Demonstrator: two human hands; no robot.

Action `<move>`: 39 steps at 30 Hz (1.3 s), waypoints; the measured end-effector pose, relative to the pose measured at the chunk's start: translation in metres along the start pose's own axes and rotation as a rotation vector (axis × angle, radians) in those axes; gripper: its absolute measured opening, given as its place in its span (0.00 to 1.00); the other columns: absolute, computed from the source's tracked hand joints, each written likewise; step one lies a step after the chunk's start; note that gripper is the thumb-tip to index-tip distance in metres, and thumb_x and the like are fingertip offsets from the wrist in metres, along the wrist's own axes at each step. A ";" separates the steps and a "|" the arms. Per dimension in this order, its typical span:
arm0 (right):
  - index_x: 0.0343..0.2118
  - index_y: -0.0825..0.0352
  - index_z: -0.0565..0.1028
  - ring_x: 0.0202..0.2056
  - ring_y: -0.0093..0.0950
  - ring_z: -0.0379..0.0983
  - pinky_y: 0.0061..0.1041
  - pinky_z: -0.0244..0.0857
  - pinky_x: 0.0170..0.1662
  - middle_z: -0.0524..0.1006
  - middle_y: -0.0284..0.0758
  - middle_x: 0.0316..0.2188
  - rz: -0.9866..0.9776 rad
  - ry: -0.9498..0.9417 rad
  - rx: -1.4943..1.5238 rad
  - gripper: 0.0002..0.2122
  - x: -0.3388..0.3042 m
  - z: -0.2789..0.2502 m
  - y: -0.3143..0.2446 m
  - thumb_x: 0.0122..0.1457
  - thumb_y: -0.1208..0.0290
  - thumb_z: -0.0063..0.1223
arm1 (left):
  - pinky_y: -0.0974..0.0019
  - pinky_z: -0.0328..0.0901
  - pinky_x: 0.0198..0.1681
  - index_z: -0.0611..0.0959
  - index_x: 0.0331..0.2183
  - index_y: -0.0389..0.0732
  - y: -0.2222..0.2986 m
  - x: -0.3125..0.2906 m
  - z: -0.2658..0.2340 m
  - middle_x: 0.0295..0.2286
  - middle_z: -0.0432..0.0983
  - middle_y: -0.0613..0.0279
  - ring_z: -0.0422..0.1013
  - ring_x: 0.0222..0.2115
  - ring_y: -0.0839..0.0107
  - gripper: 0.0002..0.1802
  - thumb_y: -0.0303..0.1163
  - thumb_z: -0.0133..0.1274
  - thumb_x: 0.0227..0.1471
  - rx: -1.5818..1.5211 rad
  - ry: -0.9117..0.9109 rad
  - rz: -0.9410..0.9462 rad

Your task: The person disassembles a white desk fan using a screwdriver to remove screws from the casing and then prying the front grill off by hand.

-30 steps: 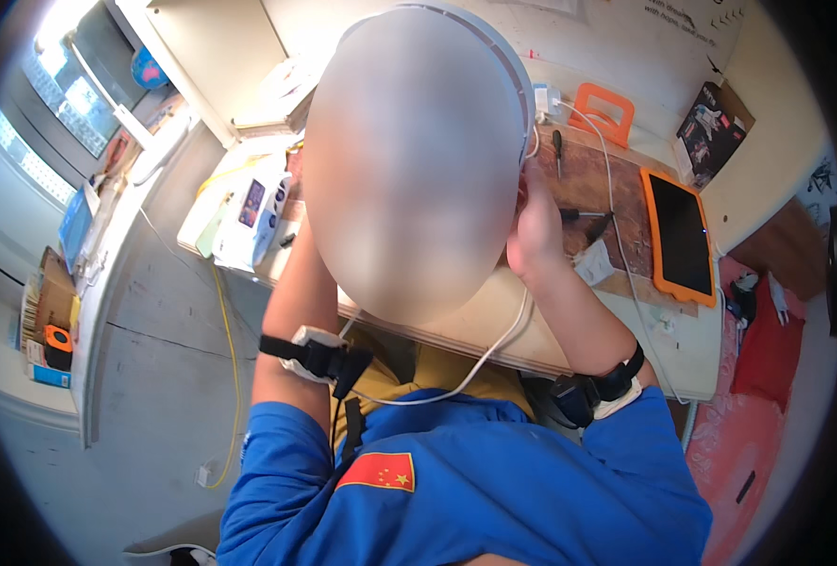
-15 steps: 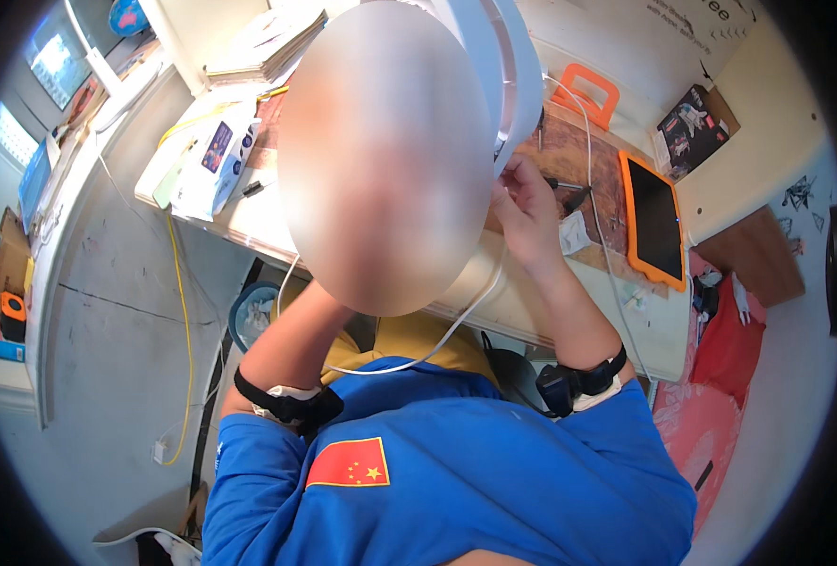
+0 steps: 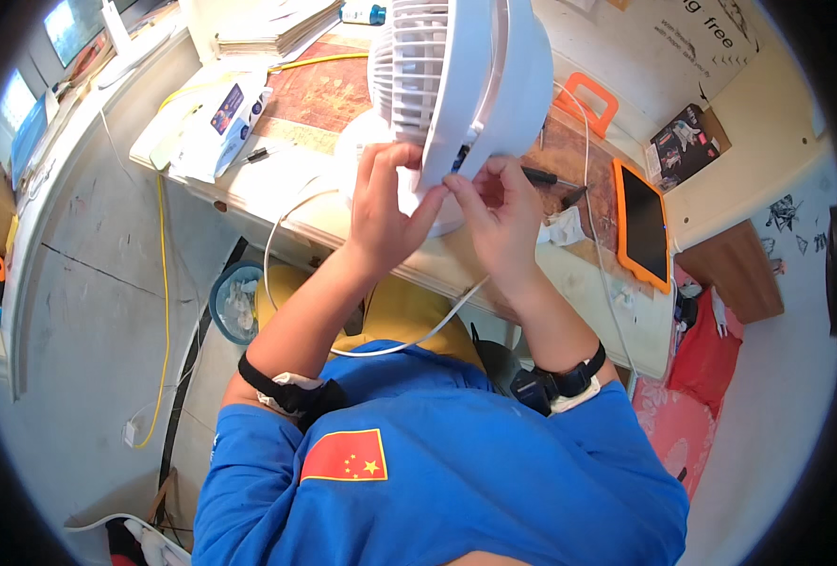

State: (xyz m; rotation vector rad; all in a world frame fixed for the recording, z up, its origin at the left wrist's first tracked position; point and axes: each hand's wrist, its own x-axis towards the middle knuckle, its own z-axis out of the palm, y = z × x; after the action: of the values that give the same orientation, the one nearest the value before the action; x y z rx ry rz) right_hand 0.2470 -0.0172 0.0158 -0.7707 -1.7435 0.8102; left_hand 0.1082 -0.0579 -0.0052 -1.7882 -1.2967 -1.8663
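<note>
A white and pale blue fan [image 3: 480, 85] stands on the desk, its slatted grille facing left. Along the side of its housing runs an open seam, with small dark parts showing at the lower end. My left hand [image 3: 381, 203] grips the housing's lower edge, fingers curled by the grille and thumb reaching to the seam. From the other side, my right hand [image 3: 503, 212] meets it there, thumb and fingers bent together at the seam. Anything small between the right fingertips is too hidden to make out. A white cable [image 3: 418, 347] loops below both hands, across my lap.
An orange-framed tablet [image 3: 643, 226], a black-handled screwdriver [image 3: 543, 176] and crumpled white tissue [image 3: 563, 226] lie to the right. On the left are a white packet [image 3: 239, 132] and stacked papers [image 3: 277, 26]. A blue bin [image 3: 234, 307] stands below the desk edge.
My right hand has shifted left and its fingertips now meet the left thumb at the seam. The fan sits lower in view. A blur hid the left hand before.
</note>
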 end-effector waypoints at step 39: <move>0.39 0.72 0.68 0.39 0.22 0.74 0.17 0.71 0.38 0.76 0.37 0.37 0.031 0.050 0.372 0.12 0.012 0.025 0.013 0.52 0.83 0.57 | 0.67 0.68 0.38 0.68 0.42 0.37 -0.027 0.012 -0.004 0.33 0.75 0.56 0.75 0.34 0.68 0.23 0.20 0.58 0.42 -0.410 -0.104 -0.215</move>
State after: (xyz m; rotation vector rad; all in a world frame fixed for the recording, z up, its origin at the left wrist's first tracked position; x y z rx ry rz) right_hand 0.2210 -0.0039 0.0054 -0.5619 -1.4806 1.0880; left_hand 0.0841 -0.0406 -0.0050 -2.0315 -1.2529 -2.3235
